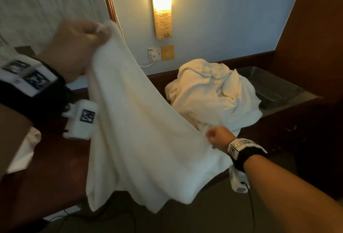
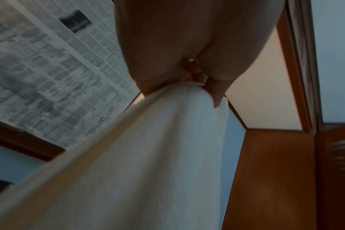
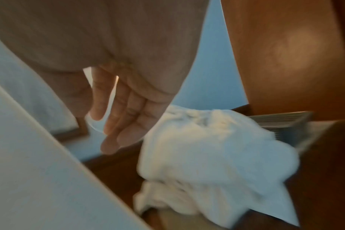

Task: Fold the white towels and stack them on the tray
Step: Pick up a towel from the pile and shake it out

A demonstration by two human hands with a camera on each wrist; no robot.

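Between left hand (image 1: pixel 78 47) and right hand (image 1: pixel 219 137) hangs towel (image 1: pixel 141 130).

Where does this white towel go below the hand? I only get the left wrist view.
Observer: The right hand grips the towel by another edge, lower than the left hand; it hangs spread between them.
Operator: Any more towels?
Observer: Yes, a crumpled pile lies on the dark counter beyond it.
Operator: And the tray?
Observer: A grey tray sits behind the pile; its visible part holds nothing folded.
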